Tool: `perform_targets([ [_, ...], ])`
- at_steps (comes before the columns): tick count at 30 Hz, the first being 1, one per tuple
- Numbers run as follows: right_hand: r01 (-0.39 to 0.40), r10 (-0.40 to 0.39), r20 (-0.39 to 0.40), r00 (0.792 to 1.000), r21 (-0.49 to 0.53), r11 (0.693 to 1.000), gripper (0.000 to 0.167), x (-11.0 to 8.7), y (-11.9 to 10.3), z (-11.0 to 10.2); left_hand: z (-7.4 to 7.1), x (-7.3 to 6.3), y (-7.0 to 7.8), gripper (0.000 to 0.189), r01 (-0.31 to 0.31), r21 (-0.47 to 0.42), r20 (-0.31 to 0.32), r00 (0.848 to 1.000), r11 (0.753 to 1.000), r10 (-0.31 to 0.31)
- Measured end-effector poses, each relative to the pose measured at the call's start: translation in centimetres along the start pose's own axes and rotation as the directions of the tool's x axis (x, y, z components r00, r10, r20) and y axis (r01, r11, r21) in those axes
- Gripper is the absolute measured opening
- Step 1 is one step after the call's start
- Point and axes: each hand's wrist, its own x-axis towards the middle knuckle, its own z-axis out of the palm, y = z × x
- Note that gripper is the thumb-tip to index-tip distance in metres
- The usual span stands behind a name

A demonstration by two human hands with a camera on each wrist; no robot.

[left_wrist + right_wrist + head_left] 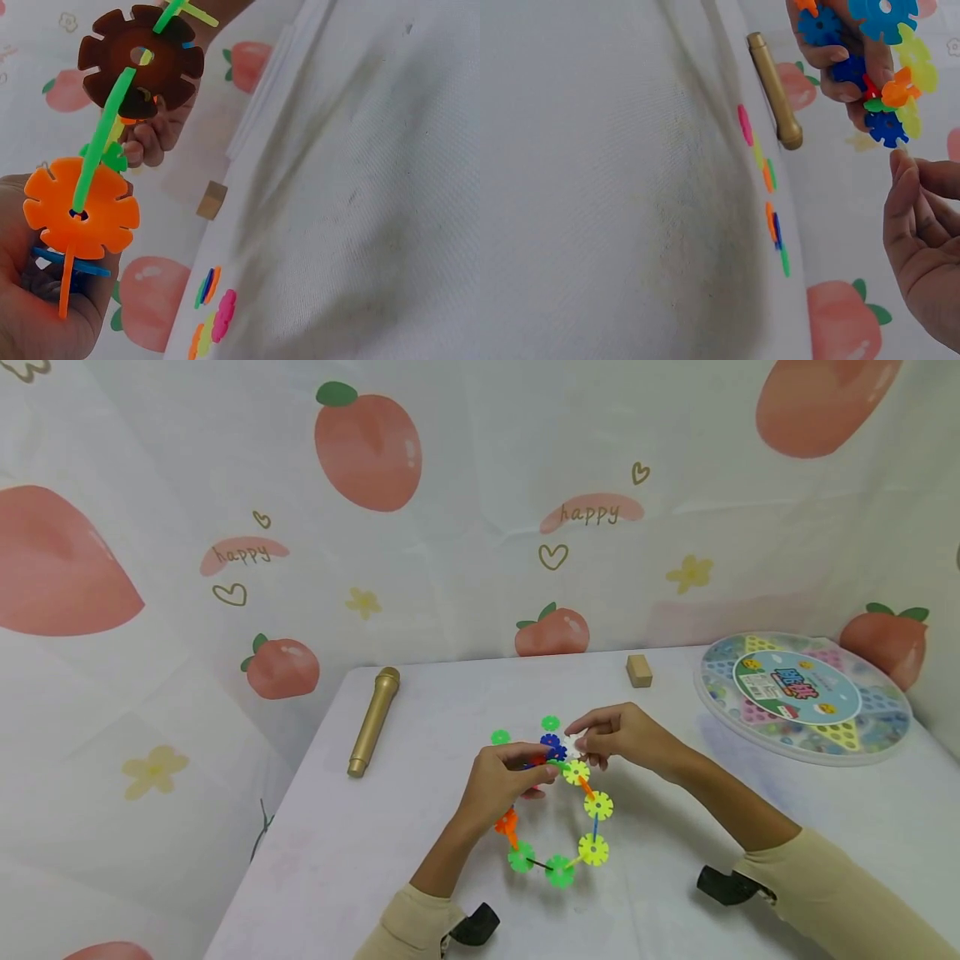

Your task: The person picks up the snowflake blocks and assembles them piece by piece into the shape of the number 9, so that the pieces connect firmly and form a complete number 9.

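A chain of notched plastic snowflake discs, with yellow discs (598,806) and green discs (559,871) among them, hangs as a loop above the table. My left hand (501,781) grips its upper left side. Beside that hand, an orange disc (81,208) and a brown disc (141,60) show in the left wrist view. My right hand (626,739) pinches a white disc (573,746) between thumb and fingertips. In the right wrist view, this pale piece sits just below a dark blue disc (886,129) of the loop; I cannot tell whether they touch.
Loose discs lie on the table in two small groups, among them a pink disc (745,125) and a green disc (500,737). A gold microphone (373,722) lies at the left, a wooden block (639,671) at the back, and a round board-game box (802,697) at the right.
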Motion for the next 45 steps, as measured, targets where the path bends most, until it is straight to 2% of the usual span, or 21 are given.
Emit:
perform_targets([
  [10, -0.013, 0.013, 0.023, 1.000, 0.004, 1.000, 0.037, -0.1, -0.2, -0.1, 0.0, 0.0, 0.1, 0.027, 0.006, 0.012, 0.008, 1.000, 1.000, -0.006],
  [20, -0.032, 0.031, 0.031, 0.999, 0.020, 0.999, 0.034, 0.0, -0.3, -0.3, 0.1, 0.2, 0.5, 0.028, 0.008, 0.050, 0.006, 1.000, 0.999, -0.009],
  [31, -0.077, 0.072, 0.051, 0.996, 0.098, 0.992, 0.038, 0.5, 0.3, -0.1, 0.4, 0.2, 0.9, 0.026, 0.017, 0.085, 0.001, 1.000, 0.996, -0.017],
  [40, -0.050, 0.031, 0.091, 0.995, 0.220, 0.974, 0.033, 0.5, 0.8, -0.2, 0.4, 0.1, 1.5, 0.025, 0.002, 0.091, -0.001, 1.000, 0.996, -0.002],
  [45, -0.047, 0.031, 0.080, 0.996, 0.205, 0.978, 0.028, 0.5, 0.8, -0.2, 0.5, 0.1, 1.6, 0.024, -0.002, 0.087, -0.004, 1.000, 0.996, 0.002],
])
